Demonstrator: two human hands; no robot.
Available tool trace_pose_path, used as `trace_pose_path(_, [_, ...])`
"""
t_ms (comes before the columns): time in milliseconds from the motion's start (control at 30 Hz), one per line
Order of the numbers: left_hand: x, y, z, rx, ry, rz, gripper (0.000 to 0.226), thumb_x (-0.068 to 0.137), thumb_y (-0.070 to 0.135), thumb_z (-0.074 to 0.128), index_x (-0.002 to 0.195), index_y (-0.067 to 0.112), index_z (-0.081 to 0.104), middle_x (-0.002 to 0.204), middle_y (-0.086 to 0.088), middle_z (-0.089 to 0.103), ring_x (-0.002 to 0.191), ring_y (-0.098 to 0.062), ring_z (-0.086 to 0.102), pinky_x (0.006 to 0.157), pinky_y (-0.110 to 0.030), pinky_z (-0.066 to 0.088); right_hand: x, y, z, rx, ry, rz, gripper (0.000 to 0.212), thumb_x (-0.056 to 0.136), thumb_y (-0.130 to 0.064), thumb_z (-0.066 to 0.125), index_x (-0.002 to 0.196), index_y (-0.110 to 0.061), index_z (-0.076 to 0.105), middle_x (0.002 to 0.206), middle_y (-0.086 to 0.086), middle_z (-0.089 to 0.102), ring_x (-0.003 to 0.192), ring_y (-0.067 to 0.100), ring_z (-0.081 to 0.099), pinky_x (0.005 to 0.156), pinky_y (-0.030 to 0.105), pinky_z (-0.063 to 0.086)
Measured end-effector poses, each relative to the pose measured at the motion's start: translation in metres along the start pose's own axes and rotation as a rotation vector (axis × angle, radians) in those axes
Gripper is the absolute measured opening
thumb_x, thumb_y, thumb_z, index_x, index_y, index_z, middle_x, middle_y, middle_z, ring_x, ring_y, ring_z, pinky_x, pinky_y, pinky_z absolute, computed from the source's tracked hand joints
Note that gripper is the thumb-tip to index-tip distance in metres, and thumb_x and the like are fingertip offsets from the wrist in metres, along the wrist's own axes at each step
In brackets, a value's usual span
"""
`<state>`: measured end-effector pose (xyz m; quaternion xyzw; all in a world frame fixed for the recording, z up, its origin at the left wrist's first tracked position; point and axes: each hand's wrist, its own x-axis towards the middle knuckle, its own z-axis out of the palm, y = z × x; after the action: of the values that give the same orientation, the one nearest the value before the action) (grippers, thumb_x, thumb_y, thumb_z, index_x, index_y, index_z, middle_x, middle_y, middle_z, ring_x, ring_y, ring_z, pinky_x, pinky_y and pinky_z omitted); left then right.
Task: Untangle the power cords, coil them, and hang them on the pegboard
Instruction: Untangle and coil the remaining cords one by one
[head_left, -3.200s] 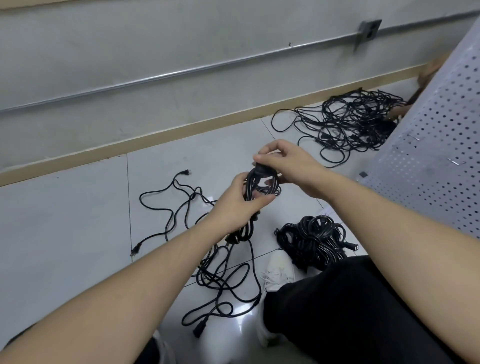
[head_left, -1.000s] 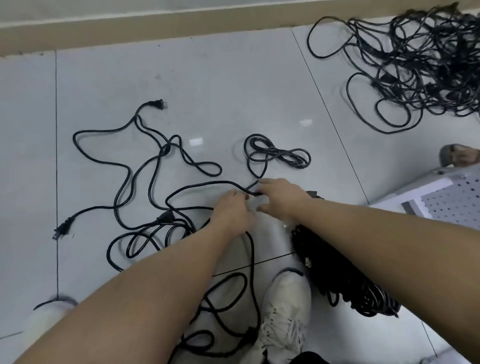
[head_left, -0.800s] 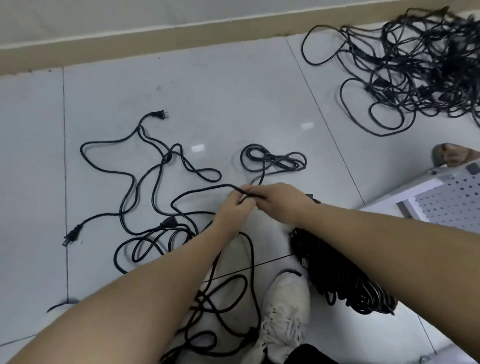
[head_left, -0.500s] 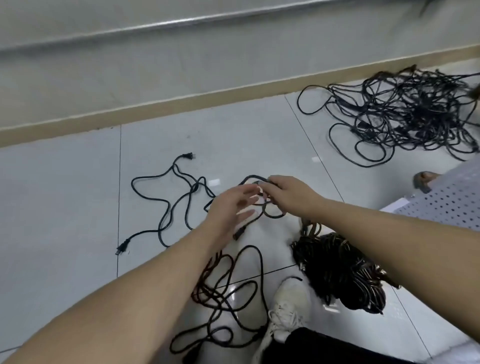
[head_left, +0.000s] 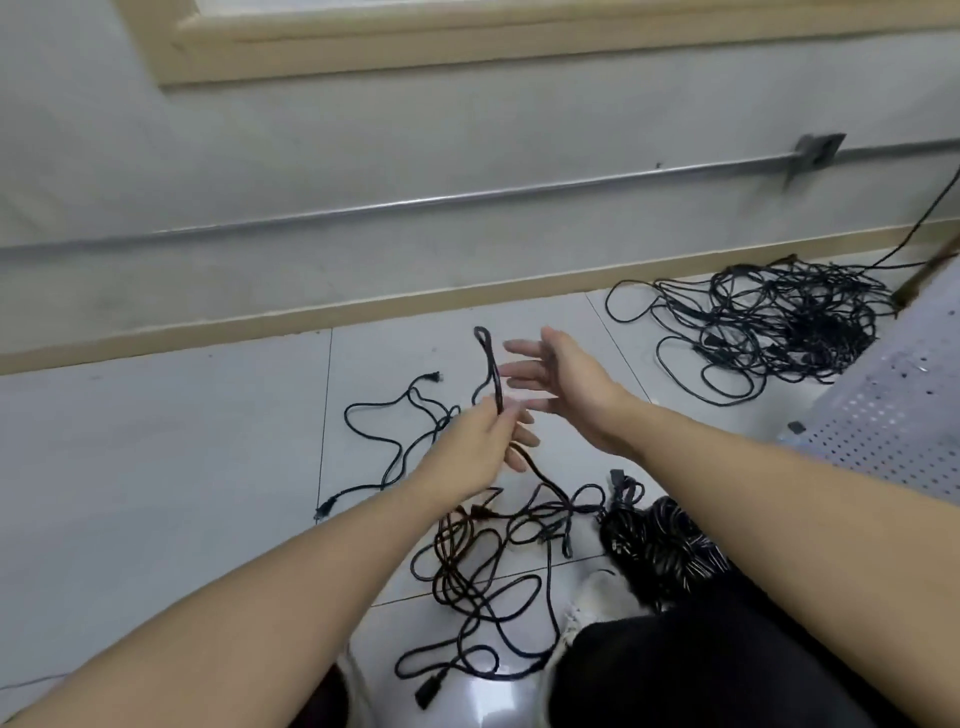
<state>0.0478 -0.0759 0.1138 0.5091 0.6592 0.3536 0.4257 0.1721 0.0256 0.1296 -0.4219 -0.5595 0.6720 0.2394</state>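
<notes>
My left hand (head_left: 480, 441) pinches a black power cord (head_left: 491, 369) whose folded loop stands up above my fingers; the rest of it trails down into a loose tangle (head_left: 483, 566) on the floor tiles. My right hand (head_left: 558, 379) hovers just right of the loop with straight, spread fingers, holding nothing. A white pegboard (head_left: 904, 415) leans at the right edge. A bundle of coiled cords (head_left: 660, 545) lies by my knee.
A big heap of tangled black cords (head_left: 769, 322) lies at the far right near the wall. A metal conduit (head_left: 467, 200) runs along the wall above a beige skirting. My white shoe (head_left: 597, 597) and black-trousered leg (head_left: 701, 665) fill the lower right.
The hands have risen from the floor, lifting a cord. The right hand has let go and spread open, while the left keeps its pinch. The view has tilted up toward the wall.
</notes>
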Motion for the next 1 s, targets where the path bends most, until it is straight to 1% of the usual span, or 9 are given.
trace_pose_path(167, [-0.030,0.034,-0.054,-0.366,0.231,0.080,0.026,0.112,0.028,0.035,0.099,0.015,0.053,0.080,-0.007,0.078,0.044,-0.017,0.054,0.068,-0.034,0.049,-0.030,0.019,0.012,-0.526,-0.364,0.065,0.042,0.087,-0.044,0.054,0.126,-0.031,0.063,0.132,0.004,0.067,0.128,0.018,0.057,0.114,0.036,0.037])
trace_pose_path(233, [-0.042,0.039,-0.076,-0.484,0.321,0.086,0.026,0.112,0.032,0.035,0.103,0.014,0.053,0.082,-0.007,0.079,0.043,-0.015,0.047,0.061,-0.030,0.044,-0.040,0.016,0.023,-0.690,-0.399,0.076,0.022,0.093,-0.033,0.060,0.114,-0.028,0.062,0.127,0.007,0.068,0.120,0.021,0.062,0.102,0.024,0.045])
trace_pose_path(300, [-0.054,0.038,-0.096,-0.581,0.392,0.064,0.028,0.112,0.034,0.037,0.111,0.012,0.054,0.090,-0.006,0.080,0.044,-0.013,0.046,0.056,-0.025,0.044,-0.045,0.015,0.032,-0.756,-0.336,0.115,0.014,0.106,-0.028,0.048,0.110,-0.022,0.060,0.115,0.009,0.073,0.101,0.024,0.068,0.083,0.025,0.050])
trace_pose_path(433, [-0.073,0.022,-0.119,-0.573,0.378,-0.081,0.046,0.105,0.056,0.041,0.128,0.019,0.057,0.114,0.003,0.076,0.076,-0.014,0.071,0.076,-0.031,0.055,-0.051,0.002,0.057,-0.585,-0.223,0.139,0.034,0.110,-0.034,0.030,0.111,-0.009,0.053,0.080,0.013,0.070,0.074,0.029,0.066,0.069,0.036,0.054])
trace_pose_path(567, [-0.088,-0.004,-0.112,-0.218,0.085,-0.207,0.061,0.086,0.084,0.045,0.129,0.041,0.051,0.135,0.006,0.062,0.115,-0.010,0.062,0.101,-0.040,0.050,-0.052,-0.025,0.100,-0.406,-0.170,-0.043,0.030,0.110,-0.030,0.032,0.102,-0.009,0.051,0.055,0.010,0.058,0.060,0.029,0.066,0.059,0.038,0.057])
trace_pose_path(700, [-0.103,-0.008,-0.106,0.030,-0.266,-0.241,0.041,0.098,0.074,0.033,0.121,0.050,0.057,0.124,0.023,0.063,0.107,0.008,0.056,0.079,-0.014,0.037,-0.047,-0.038,0.125,-0.271,-0.112,-0.110,0.031,0.109,-0.030,0.035,0.103,-0.008,0.055,0.048,0.004,0.051,0.052,0.027,0.058,0.052,0.040,0.059])
trace_pose_path(767, [-0.104,-0.012,-0.110,0.070,-0.310,-0.237,0.041,0.103,0.063,0.035,0.124,0.038,0.061,0.122,0.017,0.069,0.113,0.001,0.062,0.082,-0.017,0.039,-0.042,-0.039,0.128,-0.204,-0.060,-0.106,0.031,0.110,-0.031,0.032,0.105,-0.009,0.053,0.046,0.002,0.049,0.049,0.025,0.060,0.049,0.036,0.055])
trace_pose_path(900, [-0.098,-0.027,-0.112,0.056,-0.202,-0.096,0.024,0.110,0.033,0.043,0.096,0.017,0.055,0.094,0.000,0.077,0.091,-0.012,0.072,0.088,-0.033,0.047,-0.030,-0.044,0.129,-0.010,0.010,-0.081,0.038,0.110,-0.038,0.030,0.113,-0.010,0.054,0.054,0.002,0.056,0.054,0.021,0.066,0.053,0.036,0.055])
trace_pose_path(1000, [-0.095,-0.017,-0.115,-0.165,-0.047,-0.033,0.025,0.112,0.029,0.038,0.094,0.017,0.052,0.077,-0.005,0.065,0.070,-0.018,0.066,0.079,-0.040,0.055,-0.024,-0.038,0.124,0.116,-0.093,0.001,0.066,0.104,-0.065,0.020,0.128,-0.018,0.060,0.088,0.010,0.075,0.087,0.025,0.073,0.068,0.038,0.060])
